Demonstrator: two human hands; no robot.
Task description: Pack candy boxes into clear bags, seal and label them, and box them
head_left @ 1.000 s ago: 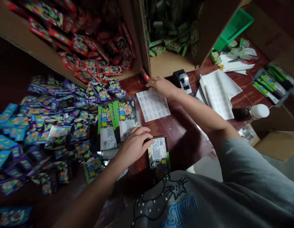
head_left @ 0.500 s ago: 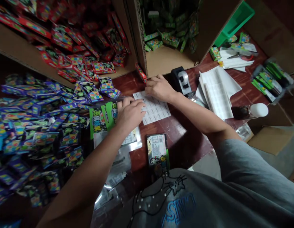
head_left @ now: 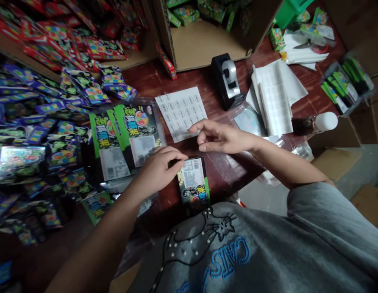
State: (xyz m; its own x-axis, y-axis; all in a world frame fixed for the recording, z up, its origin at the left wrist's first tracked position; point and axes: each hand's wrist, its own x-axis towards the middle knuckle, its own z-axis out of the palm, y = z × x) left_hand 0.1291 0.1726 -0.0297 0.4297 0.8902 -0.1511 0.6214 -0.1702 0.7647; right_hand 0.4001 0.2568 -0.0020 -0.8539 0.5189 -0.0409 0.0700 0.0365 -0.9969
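Note:
My left hand (head_left: pixel 162 167) pinches the top left corner of a black and green candy packet (head_left: pixel 193 191) between thumb and forefinger. A white label with a barcode covers the packet's upper part. Just above it, my right hand (head_left: pixel 223 137) hovers with curled fingers and the forefinger out by the lower edge of a sticker sheet (head_left: pixel 181 108). Whatever may be at those fingertips is too small to make out. Rows of round printed stickers cover the white sheet, which lies flat. Left of it lie several more labelled black and green packets (head_left: pixel 136 122), overlapping.
A black tape dispenser (head_left: pixel 225 81) stands right of the sheet. Farther right are folded white sheets (head_left: pixel 276 97) and a white-capped bottle (head_left: pixel 324 122). Purple packets (head_left: pixel 66 142) heap up on the left. Cardboard boxes at the back hold red packets (head_left: pixel 63 44) and green packets (head_left: pixel 187 15).
Both hands have come off the sticker sheet toward my body. My left hand has gone to the candy packet's corner; my right hand has lifted back over it. The view has shifted.

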